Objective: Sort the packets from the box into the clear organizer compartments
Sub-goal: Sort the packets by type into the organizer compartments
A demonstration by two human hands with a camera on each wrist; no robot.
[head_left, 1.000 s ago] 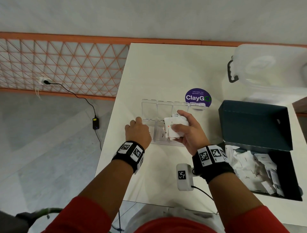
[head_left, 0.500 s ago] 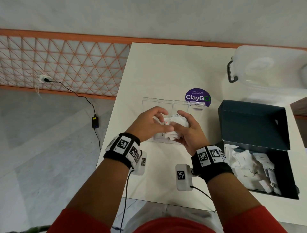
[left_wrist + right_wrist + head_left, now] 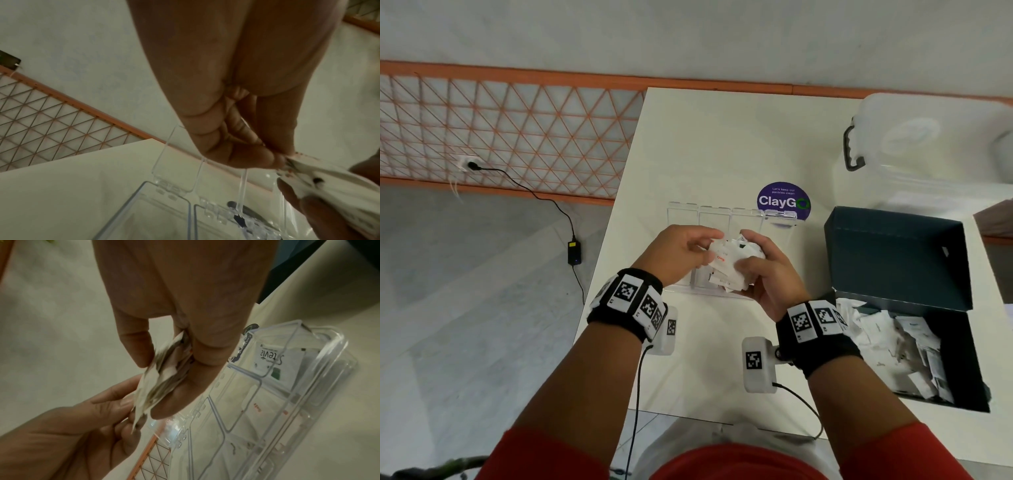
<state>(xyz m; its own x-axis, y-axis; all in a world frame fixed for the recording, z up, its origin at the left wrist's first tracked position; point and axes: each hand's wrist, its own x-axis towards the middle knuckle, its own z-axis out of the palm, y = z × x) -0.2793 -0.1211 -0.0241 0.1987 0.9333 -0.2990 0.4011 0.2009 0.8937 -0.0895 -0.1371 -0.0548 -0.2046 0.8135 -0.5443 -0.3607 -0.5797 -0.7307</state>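
My right hand [image 3: 743,255] grips a stack of white packets [image 3: 732,265] above the clear organizer [image 3: 714,217], whose lids stand up. My left hand [image 3: 707,251] pinches one packet at the stack's left edge. The left wrist view shows my fingertips [image 3: 275,160] closed on that packet [image 3: 329,183]. In the right wrist view the stack [image 3: 162,374] sits between thumb and fingers, and a Stevia packet [image 3: 273,360] lies in an end compartment of the organizer [image 3: 308,410]. To the right, the dark box [image 3: 893,253] is open, with several packets [image 3: 893,339] inside.
A clear plastic bin [image 3: 928,147] with a dark handle stands at the back right. A purple ClayGo sticker [image 3: 782,200] lies behind the organizer. The table's left edge [image 3: 616,212] runs close to the organizer. A power adapter [image 3: 573,251] lies on the floor.
My left hand has left the table by the organizer's left end, moved right to the stack and taken hold of a packet. The right hand has stayed in place with the stack.
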